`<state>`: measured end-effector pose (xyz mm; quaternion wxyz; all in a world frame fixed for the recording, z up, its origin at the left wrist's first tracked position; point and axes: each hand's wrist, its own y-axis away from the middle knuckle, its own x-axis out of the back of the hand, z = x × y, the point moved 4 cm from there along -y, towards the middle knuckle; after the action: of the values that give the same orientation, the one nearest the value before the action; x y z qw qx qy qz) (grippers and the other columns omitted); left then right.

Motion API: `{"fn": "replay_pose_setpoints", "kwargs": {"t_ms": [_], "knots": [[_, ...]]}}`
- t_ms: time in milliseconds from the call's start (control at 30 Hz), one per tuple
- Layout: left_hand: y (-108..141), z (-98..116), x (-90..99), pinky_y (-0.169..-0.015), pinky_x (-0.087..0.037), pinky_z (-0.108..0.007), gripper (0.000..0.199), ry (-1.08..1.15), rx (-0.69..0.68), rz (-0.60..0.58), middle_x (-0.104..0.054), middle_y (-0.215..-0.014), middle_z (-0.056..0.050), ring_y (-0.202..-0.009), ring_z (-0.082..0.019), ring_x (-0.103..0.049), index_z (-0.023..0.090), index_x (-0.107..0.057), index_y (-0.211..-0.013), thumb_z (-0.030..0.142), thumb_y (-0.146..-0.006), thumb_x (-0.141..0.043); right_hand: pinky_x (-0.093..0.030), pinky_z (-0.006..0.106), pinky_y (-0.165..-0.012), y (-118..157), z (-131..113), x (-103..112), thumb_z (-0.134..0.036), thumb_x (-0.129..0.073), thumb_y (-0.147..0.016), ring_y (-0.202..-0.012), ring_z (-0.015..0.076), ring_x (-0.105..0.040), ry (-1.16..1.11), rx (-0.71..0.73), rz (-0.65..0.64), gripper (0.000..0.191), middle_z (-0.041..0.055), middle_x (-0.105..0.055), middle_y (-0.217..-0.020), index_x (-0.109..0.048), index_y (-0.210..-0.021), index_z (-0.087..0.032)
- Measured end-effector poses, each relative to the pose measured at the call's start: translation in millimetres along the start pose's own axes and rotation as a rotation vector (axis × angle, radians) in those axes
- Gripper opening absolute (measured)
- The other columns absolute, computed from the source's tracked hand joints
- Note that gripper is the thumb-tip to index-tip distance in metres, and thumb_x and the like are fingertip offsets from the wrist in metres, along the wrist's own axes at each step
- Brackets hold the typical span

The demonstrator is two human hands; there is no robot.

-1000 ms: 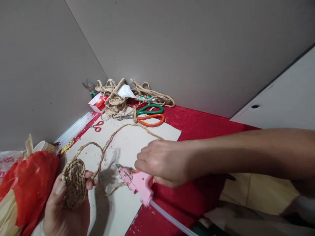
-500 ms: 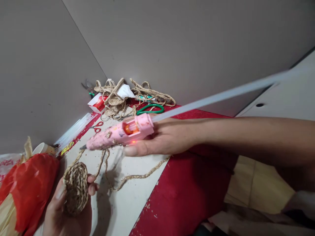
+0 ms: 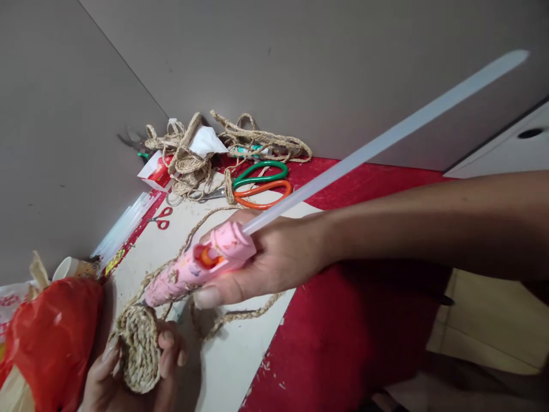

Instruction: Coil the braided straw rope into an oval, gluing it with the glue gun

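My left hand [image 3: 124,377] grips a small oval coil of braided straw cord [image 3: 141,349], its thumb on one edge and fingers on the other. A pink hot glue gun [image 3: 184,280], smeared with bits of glue and fibre, is in my right hand [image 3: 257,269]. Its nozzle touches or nearly touches the coil's upper edge; I cannot tell which. From the back of the gun sticks a long translucent glue stick [image 3: 386,140]. Loose braided cord [image 3: 246,313] trails from the coil across the white board [image 3: 227,366].
Against the wall lie tangled braided cords [image 3: 266,137], large scissors with green and orange handles [image 3: 262,186] and a red-and-white box [image 3: 156,171]. Small red scissors [image 3: 163,218], spare glue sticks [image 3: 126,223], a paper cup [image 3: 72,268] and a red plastic bag [image 3: 55,337] stand at the left.
The glue gun has moved down and left, its nozzle now at the coil's top edge. My left hand has turned the coil to face me more. The orange scissor handle has come into view.
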<state>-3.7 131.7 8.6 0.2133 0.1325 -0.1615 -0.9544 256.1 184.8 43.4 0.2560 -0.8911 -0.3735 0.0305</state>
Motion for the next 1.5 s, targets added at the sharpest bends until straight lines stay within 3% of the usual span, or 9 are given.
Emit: {"fn": "replay_pose_setpoints", "kwargs": {"t_ms": [167, 267, 467, 633, 933, 1133, 1300, 1500], "knots": [[-8.7, 0.0, 15.7, -0.060, -0.060, -0.040, 0.042, -0.004, 0.032, -0.022, -0.070, -0.069, -0.002, -0.057, -0.021, -0.064, 0.029, -0.071, -0.090, 0.039, -0.049, -0.078, -0.040, 0.017, -0.102, -2.5, 0.2, -1.4, -0.022, -0.055, -0.092, -0.117, 0.0132, -0.060, -0.050, 0.039, -0.040, 0.021, 0.0057, -0.067, -0.119, -0.064, -0.107, -0.010], [-8.8, -1.1, 15.4, -0.062, -0.061, -0.041, 0.038, -0.018, 0.044, -0.047, -0.068, -0.068, -0.002, -0.057, -0.021, -0.064, 0.027, -0.071, -0.086, 0.039, -0.051, -0.078, -0.039, 0.018, -0.104, -2.9, 0.2, -2.6, -0.019, -0.055, -0.093, -0.119, 0.0128, -0.059, -0.079, 0.070, -0.055, 0.018, 0.0066, -0.067, -0.121, -0.063, -0.106, -0.010], [0.5, -1.4, -8.2, -0.054, -0.057, -0.034, 0.036, -0.030, -0.002, -0.042, -0.061, -0.062, 0.001, -0.052, -0.016, -0.056, 0.023, -0.069, -0.080, 0.039, -0.050, -0.081, -0.040, 0.018, -0.104, -1.8, 1.2, -1.5, -0.023, -0.055, -0.094, -0.118, 0.0130, -0.060, -0.019, 0.055, -0.068, 0.020, 0.0058, -0.068, -0.119, -0.065, -0.106, -0.011], [7.8, -0.1, -24.0, -0.048, -0.050, -0.029, 0.021, -0.016, -0.030, -0.161, -0.054, -0.057, 0.000, -0.051, -0.014, -0.050, 0.021, -0.061, -0.067, 0.037, -0.062, -0.075, -0.036, 0.017, -0.108, -2.3, -1.0, -1.4, -0.019, -0.052, -0.095, -0.124, 0.0112, -0.056, -0.006, 0.066, -0.095, 0.019, 0.0051, -0.066, -0.123, -0.065, -0.107, -0.011], [5.8, -1.3, -16.1, -0.049, -0.049, -0.025, 0.025, 0.033, -0.010, -0.096, -0.057, -0.068, -0.001, -0.053, -0.011, -0.046, 0.019, -0.065, -0.077, 0.034, -0.061, -0.076, -0.037, 0.016, -0.106, -2.1, -2.5, -1.3, -0.019, -0.051, -0.095, -0.120, 0.0116, -0.058, -0.022, 0.068, -0.100, 0.020, 0.0087, -0.065, -0.124, -0.062, -0.107, -0.007], [6.6, -1.1, -18.5, -0.042, -0.045, -0.021, 0.035, 0.058, -0.008, 0.017, -0.053, -0.063, 0.002, -0.048, -0.008, -0.040, 0.020, -0.063, -0.073, 0.034, -0.048, -0.081, -0.038, 0.016, -0.106, -3.2, -0.1, -2.5, -0.019, -0.053, -0.094, -0.121, 0.0114, -0.058, -0.076, 0.066, -0.092, 0.018, 0.0064, -0.065, -0.124, -0.065, -0.105, -0.010], [5.1, 0.4, -15.8, -0.038, -0.044, -0.021, 0.033, 0.071, -0.023, -0.012, -0.053, -0.060, 0.002, -0.045, -0.009, -0.040, 0.021, -0.061, -0.071, 0.030, -0.046, -0.081, -0.037, 0.016, -0.107, -3.4, -3.0, -2.3, -0.014, -0.053, -0.093, -0.121, 0.0108, -0.058, -0.071, 0.049, -0.099, 0.016, 0.0057, -0.066, -0.122, -0.066, -0.101, -0.010], [4.7, 0.8, -11.7, -0.038, -0.043, -0.020, 0.032, 0.057, -0.012, -0.012, -0.053, -0.057, 0.003, -0.044, -0.008, -0.040, 0.020, -0.063, -0.072, 0.028, -0.046, -0.081, -0.040, 0.015, -0.103, -1.8, -1.6, -2.0, -0.021, -0.053, -0.094, -0.116, 0.0116, -0.060, -0.014, 0.022, -0.114, 0.020, 0.0067, -0.066, -0.120, -0.064, -0.106, -0.009]]}}
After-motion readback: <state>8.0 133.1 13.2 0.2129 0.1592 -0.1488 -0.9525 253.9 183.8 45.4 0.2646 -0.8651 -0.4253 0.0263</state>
